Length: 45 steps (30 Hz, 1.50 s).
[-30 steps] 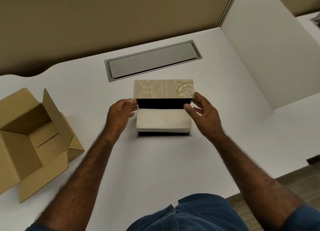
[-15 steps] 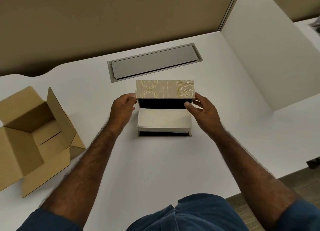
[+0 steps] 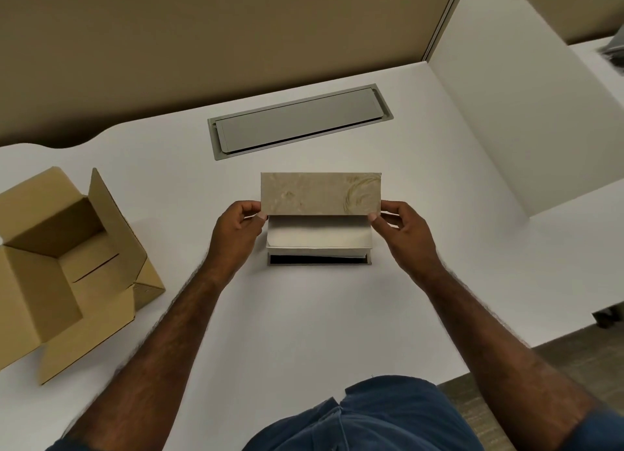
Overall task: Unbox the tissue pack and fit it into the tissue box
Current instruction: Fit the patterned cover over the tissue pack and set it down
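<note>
A beige tissue box with gold ornament stands mid-table, its hinged lid (image 3: 320,194) tilted toward me over the body. The pale tissue pack (image 3: 319,237) lies inside, its top showing under the lid. A dark slot of the box's front wall (image 3: 319,259) shows below the pack. My left hand (image 3: 236,234) pinches the lid's lower left corner. My right hand (image 3: 401,231) pinches the lower right corner.
An open, empty brown cardboard carton (image 3: 64,264) sits at the left table edge with flaps spread. A grey cable hatch (image 3: 297,121) is set into the white table (image 3: 304,315) behind the box. A white partition (image 3: 523,129) rises at the right.
The lid has swung forward and down over the tissue pack, covering the dark interior seen earlier. Both hands moved with it, staying at its corners.
</note>
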Tool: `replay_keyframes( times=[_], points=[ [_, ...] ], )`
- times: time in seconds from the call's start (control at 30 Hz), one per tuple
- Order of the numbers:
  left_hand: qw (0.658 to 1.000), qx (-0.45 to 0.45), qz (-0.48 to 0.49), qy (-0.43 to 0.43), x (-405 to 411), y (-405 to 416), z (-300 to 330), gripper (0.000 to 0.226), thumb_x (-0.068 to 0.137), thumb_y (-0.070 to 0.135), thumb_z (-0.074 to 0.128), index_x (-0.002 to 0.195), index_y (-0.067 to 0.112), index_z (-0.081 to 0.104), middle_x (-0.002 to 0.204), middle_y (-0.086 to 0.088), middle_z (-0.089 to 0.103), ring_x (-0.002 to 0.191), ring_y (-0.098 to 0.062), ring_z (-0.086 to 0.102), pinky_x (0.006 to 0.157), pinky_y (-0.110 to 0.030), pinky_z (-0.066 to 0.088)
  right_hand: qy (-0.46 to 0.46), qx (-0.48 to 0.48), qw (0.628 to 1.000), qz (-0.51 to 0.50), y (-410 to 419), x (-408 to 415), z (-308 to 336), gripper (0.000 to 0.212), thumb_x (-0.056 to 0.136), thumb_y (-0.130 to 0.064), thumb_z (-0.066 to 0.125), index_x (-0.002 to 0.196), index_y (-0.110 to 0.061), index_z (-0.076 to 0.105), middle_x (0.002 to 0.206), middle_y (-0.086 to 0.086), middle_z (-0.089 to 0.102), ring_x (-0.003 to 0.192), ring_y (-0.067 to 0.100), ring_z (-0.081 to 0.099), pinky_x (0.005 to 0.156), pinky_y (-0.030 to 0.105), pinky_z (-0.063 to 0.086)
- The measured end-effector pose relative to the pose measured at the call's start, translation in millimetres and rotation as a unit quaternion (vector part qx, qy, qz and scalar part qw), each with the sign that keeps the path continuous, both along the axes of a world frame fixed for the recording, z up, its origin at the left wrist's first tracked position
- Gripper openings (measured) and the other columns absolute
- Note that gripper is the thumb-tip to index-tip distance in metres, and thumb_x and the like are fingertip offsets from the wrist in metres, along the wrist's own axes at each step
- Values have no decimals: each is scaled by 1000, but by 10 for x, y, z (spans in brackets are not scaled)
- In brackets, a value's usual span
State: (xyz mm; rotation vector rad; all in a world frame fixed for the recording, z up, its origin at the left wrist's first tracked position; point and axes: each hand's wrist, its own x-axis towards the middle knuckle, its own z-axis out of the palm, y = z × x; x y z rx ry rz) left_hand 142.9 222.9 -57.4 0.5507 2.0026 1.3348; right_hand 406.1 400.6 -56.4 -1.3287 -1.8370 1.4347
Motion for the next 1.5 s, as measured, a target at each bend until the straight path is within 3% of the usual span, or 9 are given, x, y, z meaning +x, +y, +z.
replay_keyframes(
  times=[0.1, 0.27, 0.47, 0.7, 0.9, 1.13, 1.2, 1.3, 1.5],
  points=[
    [1000, -4, -7, 11, 71, -74, -25, 24, 96, 20, 73, 119, 17, 66, 119, 3, 73, 111, -16, 71, 101, -40, 58, 2, -12, 1000, 5, -66, 57, -68, 35, 96, -34, 82, 126, -25, 67, 129, -14, 75, 120, 1, 71, 95, 23, 59],
    [998, -12, -60, 22, 126, -143, -66, 49, 86, 11, 83, 125, 19, 54, 128, 2, 66, 119, -16, 68, 90, -18, 55, -12, -11, 1000, 22, -105, 62, -92, 48, 89, -32, 90, 126, -29, 60, 132, -12, 71, 122, 7, 69, 97, 28, 58],
    [990, -48, -106, 77, 151, -150, -129, 78, 72, 24, 95, 127, 33, 41, 131, 7, 57, 117, -17, 64, 95, -31, 57, -6, 8, 1000, 10, -105, 58, -81, 38, 96, -33, 83, 125, -22, 62, 127, -10, 73, 116, -4, 68, 78, 5, 53],
    [981, -57, -134, 129, 199, -142, -143, 82, 75, 12, 92, 128, 34, 33, 131, 1, 54, 112, -16, 63, 88, -16, 51, -6, 27, 1000, -9, -83, 39, -97, 27, 102, -39, 74, 119, -19, 67, 122, -14, 75, 105, -11, 70, 78, 5, 51],
    [981, -58, -120, 145, 258, -128, -176, 80, 79, 13, 89, 134, 26, 33, 127, 5, 54, 111, -17, 62, 91, -22, 48, -24, 36, 999, -8, -76, 39, -114, 22, 105, -41, 69, 115, -21, 67, 123, -7, 77, 104, 12, 75, 77, 19, 52],
    [986, -40, -101, 126, 287, -173, -220, 82, 75, 14, 92, 132, 28, 34, 127, 0, 61, 114, -20, 66, 99, -23, 51, -34, 36, 999, -5, -82, 48, -138, 24, 106, -39, 69, 115, -18, 67, 124, -8, 76, 104, 16, 76, 78, 20, 52],
    [988, -33, -100, 112, 284, -170, -217, 85, 73, 17, 94, 133, 28, 34, 132, -1, 59, 118, -23, 65, 104, -30, 53, -35, 37, 999, -6, -69, 39, -135, 23, 106, -39, 69, 114, -18, 67, 123, -8, 76, 104, 15, 76, 79, 20, 52],
    [989, -36, -101, 99, 271, -170, -211, 92, 71, 20, 95, 138, 27, 33, 136, -1, 55, 122, -24, 62, 107, -39, 53, -41, 43, 998, -6, -31, 24, -136, 21, 105, -41, 69, 111, -22, 66, 120, -9, 77, 104, 16, 76, 83, 33, 58],
    [992, -30, -102, 62, 273, -112, -156, 95, 73, 18, 94, 142, 28, 29, 139, -2, 54, 126, -23, 59, 109, -35, 49, -42, 42, 998, -2, 41, -15, -125, 22, 104, -46, 69, 108, -25, 66, 117, -14, 76, 105, 19, 76, 94, 55, 63]
  ],
)
